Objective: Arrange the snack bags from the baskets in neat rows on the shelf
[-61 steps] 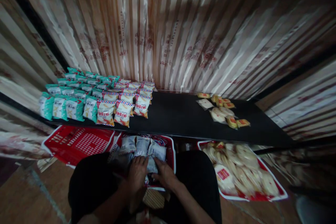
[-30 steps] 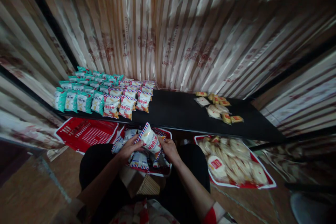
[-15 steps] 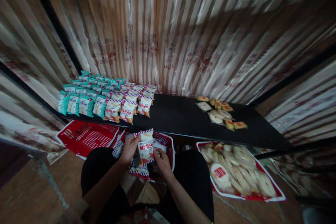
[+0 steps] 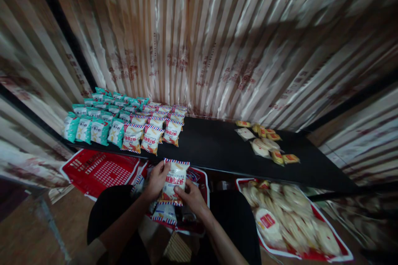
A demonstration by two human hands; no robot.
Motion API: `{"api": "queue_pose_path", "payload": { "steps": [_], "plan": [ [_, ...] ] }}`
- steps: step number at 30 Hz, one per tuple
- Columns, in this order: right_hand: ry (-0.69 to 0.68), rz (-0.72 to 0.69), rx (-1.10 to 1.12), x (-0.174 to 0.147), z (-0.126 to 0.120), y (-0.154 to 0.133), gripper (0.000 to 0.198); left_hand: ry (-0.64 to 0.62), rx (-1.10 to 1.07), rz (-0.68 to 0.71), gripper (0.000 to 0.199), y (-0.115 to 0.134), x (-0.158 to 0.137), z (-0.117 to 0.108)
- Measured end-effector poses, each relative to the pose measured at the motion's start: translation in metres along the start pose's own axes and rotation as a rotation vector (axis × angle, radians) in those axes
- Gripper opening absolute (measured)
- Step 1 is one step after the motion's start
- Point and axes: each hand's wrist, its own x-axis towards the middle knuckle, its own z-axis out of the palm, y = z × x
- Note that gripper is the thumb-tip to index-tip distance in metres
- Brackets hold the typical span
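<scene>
Between both hands, a snack bag (image 4: 174, 180) with blue-and-red striped ends is held upright, its printed front facing me. My left hand (image 4: 156, 180) grips its upper left side, and my right hand (image 4: 192, 197) pinches its lower right side with the thumb on the front. Below it, a red basket (image 4: 203, 182) between my knees holds more striped bags (image 4: 164, 213). Just beyond, matching snack bags (image 4: 151, 138) stand in rows on the black shelf (image 4: 205, 140). To their left stand rows of teal snack bags (image 4: 99, 131).
Flat round packets (image 4: 264, 148) and small yellow packets (image 4: 291, 158) lie on the shelf's right part. A red basket (image 4: 337, 256) full of round packets sits at the lower right. Another red basket (image 4: 102, 169) is at the left under the shelf edge. Striped sheeting (image 4: 199, 49) hangs behind.
The held bag has moved slightly right and now stands straighter, with both hands still on it. The whole view has shifted a little, so the shelf appears lower.
</scene>
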Motion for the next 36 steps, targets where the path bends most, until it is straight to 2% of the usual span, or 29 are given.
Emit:
{"api": "queue_pose_path", "payload": {
  "steps": [5, 9, 12, 17, 22, 27, 33, 36],
  "plan": [
    [0.200, -0.034, -0.162, 0.024, -0.007, 0.008, 0.040, 0.054, 0.084, 0.172, 0.041, 0.004, 0.004, 0.002],
    [0.278, -0.073, -0.253, 0.051, -0.011, 0.006, 0.041, 0.159, 0.345, 0.490, 0.044, -0.002, -0.005, 0.008],
    [0.305, -0.125, -0.259, 0.077, -0.009, 0.000, 0.043, 0.149, 0.535, 0.637, 0.046, -0.011, -0.009, 0.011],
    [0.355, -0.212, -0.345, 0.116, 0.001, -0.004, 0.042, 0.166, 0.723, 0.701, 0.050, -0.018, 0.004, 0.008],
    [0.433, -0.333, -0.534, 0.141, 0.009, 0.009, 0.044, 0.242, 0.800, 0.748, 0.049, -0.019, 0.019, -0.006],
    [0.405, -0.324, -0.610, 0.148, 0.013, 0.024, 0.047, 0.404, 0.807, 0.662, 0.048, -0.028, 0.032, -0.024],
    [0.503, -0.365, -0.567, 0.147, 0.013, 0.021, 0.058, 0.431, 0.750, 0.615, 0.053, -0.044, 0.048, -0.030],
    [0.481, -0.381, -0.509, 0.150, 0.010, 0.017, 0.054, 0.428, 0.707, 0.626, 0.054, -0.046, 0.051, -0.027]
  ]
}}
